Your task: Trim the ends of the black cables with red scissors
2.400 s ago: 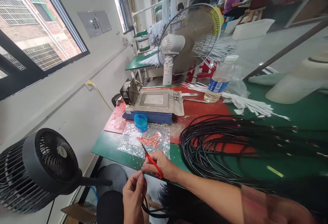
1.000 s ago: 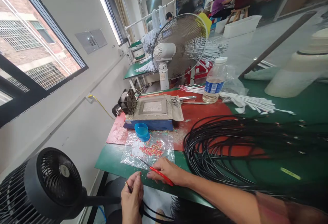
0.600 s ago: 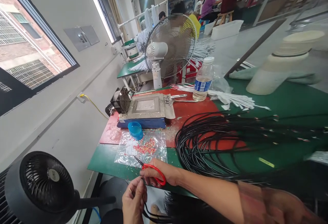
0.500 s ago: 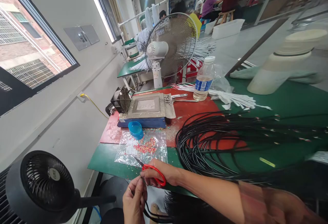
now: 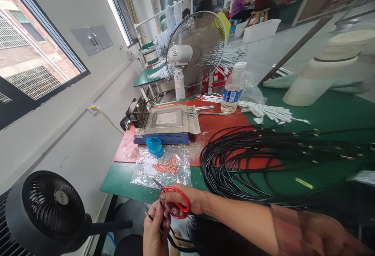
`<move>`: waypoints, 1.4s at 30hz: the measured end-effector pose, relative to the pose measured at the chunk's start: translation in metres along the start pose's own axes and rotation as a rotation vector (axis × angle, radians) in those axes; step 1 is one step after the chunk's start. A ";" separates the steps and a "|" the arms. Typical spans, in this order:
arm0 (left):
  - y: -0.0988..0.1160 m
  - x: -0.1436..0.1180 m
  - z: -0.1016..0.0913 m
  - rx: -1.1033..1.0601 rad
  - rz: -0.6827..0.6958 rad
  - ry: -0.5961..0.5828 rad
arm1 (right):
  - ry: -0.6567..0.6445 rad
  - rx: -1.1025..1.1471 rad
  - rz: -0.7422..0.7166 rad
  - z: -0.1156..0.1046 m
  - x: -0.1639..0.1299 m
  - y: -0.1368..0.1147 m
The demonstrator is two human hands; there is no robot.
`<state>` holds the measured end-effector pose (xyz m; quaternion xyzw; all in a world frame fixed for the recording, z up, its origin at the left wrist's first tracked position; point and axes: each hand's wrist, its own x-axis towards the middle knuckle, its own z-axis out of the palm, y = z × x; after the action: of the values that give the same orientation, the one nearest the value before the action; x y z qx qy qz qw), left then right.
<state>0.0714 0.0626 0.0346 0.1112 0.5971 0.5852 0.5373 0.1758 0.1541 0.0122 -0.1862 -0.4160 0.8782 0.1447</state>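
My left hand point(image 5: 156, 224) is closed around a black cable point(image 5: 172, 241), whose thin end pokes out to the left past the fingers. Scissors with red handles point(image 5: 187, 203) hang on my right hand point(image 5: 184, 199), their dark blades pointing up and left. The right fingertips meet those of my left hand at the cable. Just beyond the blades lies a clear plastic bag point(image 5: 181, 174) strewn with red and yellow clippings point(image 5: 166, 165). More black cables point(image 5: 196, 228) hang below the table edge under my right forearm.
A big bundle of black cables point(image 5: 222, 170) covers the table's right side. Behind the blue cup point(image 5: 154, 146) stands a solder pot point(image 5: 166, 121) with a small fan point(image 5: 139, 111). A bottle point(image 5: 233, 88) and white cables point(image 5: 269, 111) lie farther back. A black fan point(image 5: 47, 209) stands at left.
My left hand has shifted slightly right and turned, so the thin cable end now shows at its left. The scissors stay in my right hand, their handle loop tilted more upright.
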 end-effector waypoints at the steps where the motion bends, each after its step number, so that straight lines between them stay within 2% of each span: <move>1: 0.000 0.000 0.000 -0.030 -0.022 -0.016 | -0.006 0.010 -0.003 0.001 0.000 -0.001; 4: 0.000 0.000 -0.002 -0.084 -0.047 -0.049 | -0.034 0.012 -0.009 0.003 -0.002 -0.004; 9: 0.002 0.001 -0.002 -0.010 -0.025 -0.084 | -0.023 -0.027 -0.029 0.004 -0.004 -0.006; 14: 0.005 -0.003 0.000 0.076 0.001 -0.081 | 0.009 -0.084 0.013 0.002 -0.004 -0.004; 18: 0.003 0.000 -0.005 0.092 -0.019 -0.077 | 0.007 -0.078 0.067 0.001 -0.003 -0.004; 25: -0.007 0.011 -0.024 0.113 -0.011 -0.225 | -0.030 -0.063 0.136 0.003 -0.006 -0.008; 37: -0.001 0.003 -0.013 0.069 0.027 -0.144 | -0.056 -0.017 0.042 0.001 -0.002 -0.002; 42: 0.000 0.002 -0.010 0.050 0.043 -0.169 | -0.064 -0.015 0.014 0.002 -0.004 -0.005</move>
<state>0.0627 0.0585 0.0307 0.1864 0.5614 0.5701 0.5702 0.1786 0.1541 0.0180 -0.1621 -0.4255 0.8817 0.1238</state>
